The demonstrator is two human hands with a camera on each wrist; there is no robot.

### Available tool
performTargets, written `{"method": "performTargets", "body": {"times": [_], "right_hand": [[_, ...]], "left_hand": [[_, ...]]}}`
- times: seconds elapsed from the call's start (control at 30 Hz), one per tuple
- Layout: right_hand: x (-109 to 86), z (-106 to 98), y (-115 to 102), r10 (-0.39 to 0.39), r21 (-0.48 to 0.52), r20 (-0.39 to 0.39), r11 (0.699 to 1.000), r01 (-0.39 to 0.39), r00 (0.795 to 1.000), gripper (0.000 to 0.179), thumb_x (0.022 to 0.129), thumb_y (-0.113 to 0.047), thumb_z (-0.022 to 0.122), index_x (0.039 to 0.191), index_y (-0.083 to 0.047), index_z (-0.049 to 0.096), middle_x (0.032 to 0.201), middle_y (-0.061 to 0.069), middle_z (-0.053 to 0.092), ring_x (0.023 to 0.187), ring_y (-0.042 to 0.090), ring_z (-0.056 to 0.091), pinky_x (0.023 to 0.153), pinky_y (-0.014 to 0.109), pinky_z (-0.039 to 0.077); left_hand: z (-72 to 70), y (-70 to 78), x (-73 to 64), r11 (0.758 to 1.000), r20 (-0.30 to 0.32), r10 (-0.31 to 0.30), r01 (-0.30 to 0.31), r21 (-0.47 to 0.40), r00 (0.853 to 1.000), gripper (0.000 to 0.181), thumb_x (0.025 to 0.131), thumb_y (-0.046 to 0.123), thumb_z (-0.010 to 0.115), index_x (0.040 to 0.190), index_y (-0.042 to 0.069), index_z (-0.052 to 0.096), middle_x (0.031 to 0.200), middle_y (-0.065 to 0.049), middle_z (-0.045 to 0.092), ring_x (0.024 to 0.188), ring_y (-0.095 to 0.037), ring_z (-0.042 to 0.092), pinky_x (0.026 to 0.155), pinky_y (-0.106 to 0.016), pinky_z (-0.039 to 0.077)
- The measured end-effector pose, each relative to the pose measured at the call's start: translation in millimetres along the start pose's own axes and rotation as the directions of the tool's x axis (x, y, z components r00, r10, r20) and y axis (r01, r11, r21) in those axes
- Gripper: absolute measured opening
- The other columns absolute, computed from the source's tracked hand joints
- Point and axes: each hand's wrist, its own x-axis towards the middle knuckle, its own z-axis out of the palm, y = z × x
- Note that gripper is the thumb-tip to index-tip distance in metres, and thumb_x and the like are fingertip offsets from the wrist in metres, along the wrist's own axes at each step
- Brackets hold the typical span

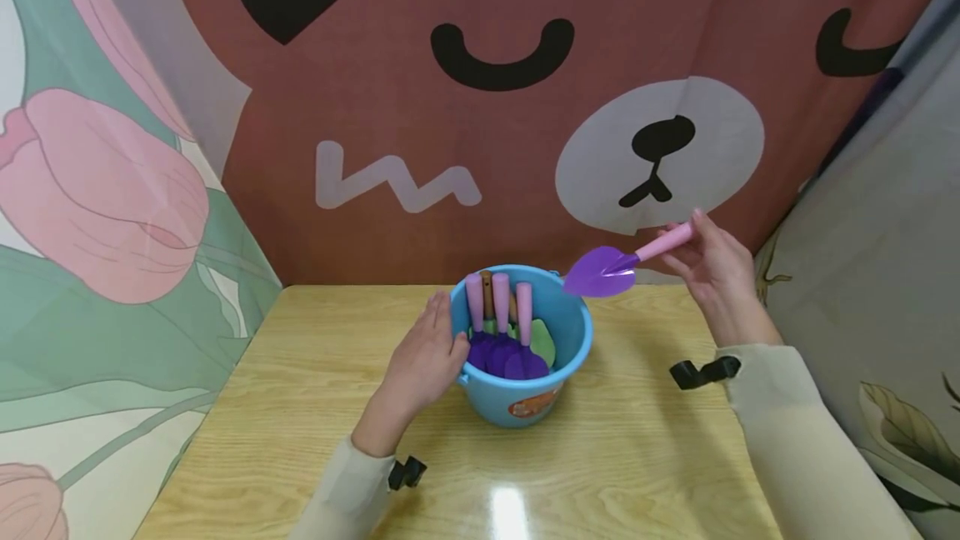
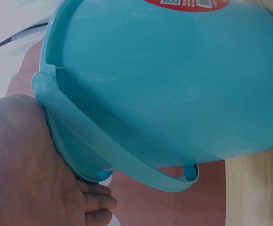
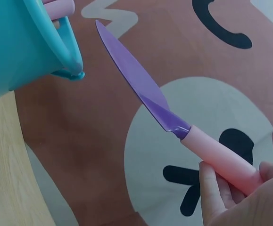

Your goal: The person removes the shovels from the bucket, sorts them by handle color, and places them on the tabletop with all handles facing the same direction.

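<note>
A light-blue bucket (image 1: 573,357) stands upright on the wooden table. My left hand (image 1: 426,357) rests against its left rim with the fingers straight; in the left wrist view the palm (image 2: 28,160) lies along the rim beside the hanging handle (image 2: 94,139). Between thumb and fingers my right hand (image 1: 716,273) pinches the pink handle of a toy shovel (image 1: 602,272) with a purple blade. In the right wrist view that shovel (image 3: 136,80) is held in the air, blade toward the bucket. Inside the bucket are several similar shovels (image 1: 501,307), pink-handled with purple blades, and brown-handled ones beside green blades.
A curtain with a bear face (image 1: 375,107) hangs right behind the table (image 1: 300,407). Floral cloth (image 1: 105,207) borders the left side, and another printed cloth (image 1: 885,273) the right. A black band piece (image 1: 705,372) sits at the right cuff.
</note>
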Motion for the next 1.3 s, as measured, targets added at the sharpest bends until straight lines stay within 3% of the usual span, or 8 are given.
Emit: {"method": "performTargets", "body": {"times": [0.3, 0.53, 0.7, 1.0, 1.3], "right_hand": [[8.2, -17, 2, 0.051, 0.115, -0.067, 0.992, -0.043, 0.996, 0.045, 0.076, -0.027, 0.088, 0.115, -0.011, 0.073, 0.096, 0.009, 0.077, 0.095, 0.026, 0.076, 0.084, 0.045, 0.056], [17.2, -32, 5, 0.104, 0.220, -0.120, 0.973, -0.075, 0.987, 0.042, 0.080, -0.023, 0.086, 0.118, -0.016, 0.071, 0.092, 0.011, 0.076, 0.086, 0.028, 0.077, 0.089, 0.046, 0.054], [20.6, -42, 7, 0.138, 0.283, -0.112, 0.954, -0.102, 0.984, 0.035, 0.085, -0.021, 0.082, 0.117, -0.015, 0.070, 0.090, 0.014, 0.076, 0.086, 0.030, 0.076, 0.089, 0.046, 0.055], [30.6, -58, 17, 0.191, 0.271, -0.205, 0.954, -0.132, 0.960, 0.033, 0.084, -0.026, 0.083, 0.112, -0.015, 0.069, 0.086, 0.011, 0.076, 0.084, 0.027, 0.077, 0.091, 0.043, 0.054], [40.0, -79, 28, 0.236, 0.308, -0.211, 0.937, -0.165, 0.948, 0.025, 0.088, -0.025, 0.079, 0.106, -0.014, 0.067, 0.081, 0.011, 0.072, 0.080, 0.026, 0.076, 0.087, 0.043, 0.059]], "left_hand": [[1.8, -0.9, 0.7, 1.000, -0.008, 0.005, -0.005, 0.007, 1.000, 0.072, 0.106, 0.039, 0.032, 0.159, -0.006, 0.017, 0.167, -0.022, 0.018, 0.155, -0.031, 0.015, 0.126, -0.043, 0.019], [0.2, 0.6, 1.0, 1.000, 0.002, -0.003, 0.003, 0.001, 1.000, 0.072, 0.106, 0.040, 0.031, 0.159, -0.005, 0.015, 0.167, -0.020, 0.015, 0.156, -0.030, 0.013, 0.126, -0.043, 0.017], [-0.3, 1.0, 1.8, 1.000, 0.004, -0.006, 0.006, 0.005, 1.000, 0.072, 0.106, 0.040, 0.030, 0.160, -0.005, 0.015, 0.168, -0.020, 0.015, 0.156, -0.029, 0.012, 0.126, -0.043, 0.017], [0.8, -0.9, 1.8, 1.000, 0.012, -0.013, 0.013, 0.001, 1.000, 0.072, 0.106, 0.040, 0.031, 0.160, -0.004, 0.014, 0.168, -0.020, 0.015, 0.156, -0.029, 0.012, 0.126, -0.043, 0.017], [1.4, -1.9, 0.8, 1.000, 0.011, -0.014, 0.015, -0.002, 1.000, 0.071, 0.106, 0.039, 0.031, 0.160, -0.005, 0.015, 0.168, -0.020, 0.015, 0.156, -0.030, 0.013, 0.126, -0.043, 0.017]]}}
